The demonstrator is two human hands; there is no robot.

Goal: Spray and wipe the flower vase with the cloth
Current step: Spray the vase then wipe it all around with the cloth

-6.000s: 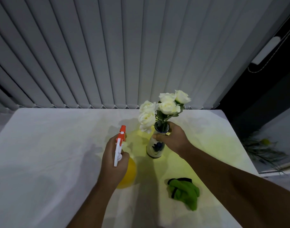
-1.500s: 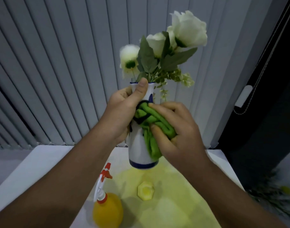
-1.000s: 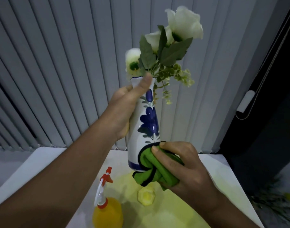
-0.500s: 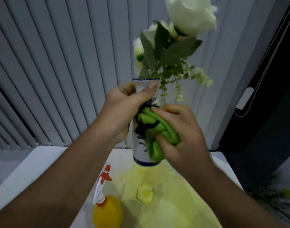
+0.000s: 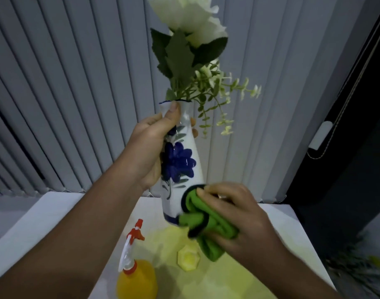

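Observation:
A white vase (image 5: 180,169) painted with a blue flower is held up in the air, with white roses (image 5: 189,20) and green leaves in it. My left hand (image 5: 150,152) grips its neck and upper body, thumb near the rim. My right hand (image 5: 234,219) presses a bunched green cloth (image 5: 204,225) with a dark edge against the vase's lower right side and base. The yellow spray bottle (image 5: 136,275) with an orange and white trigger head stands on the table below, with no hand on it.
A white table (image 5: 55,214) lies below with a yellowish patch and a small yellow octagonal piece (image 5: 188,257) on it. Grey vertical blinds (image 5: 77,93) fill the back. A dark opening is at the right, with a plant (image 5: 361,275) low on that side.
My right hand slid the green cloth down from the middle of the vase to its base, uncovering the blue flower. The vase rose slightly and tilted. The spray bottle stayed put.

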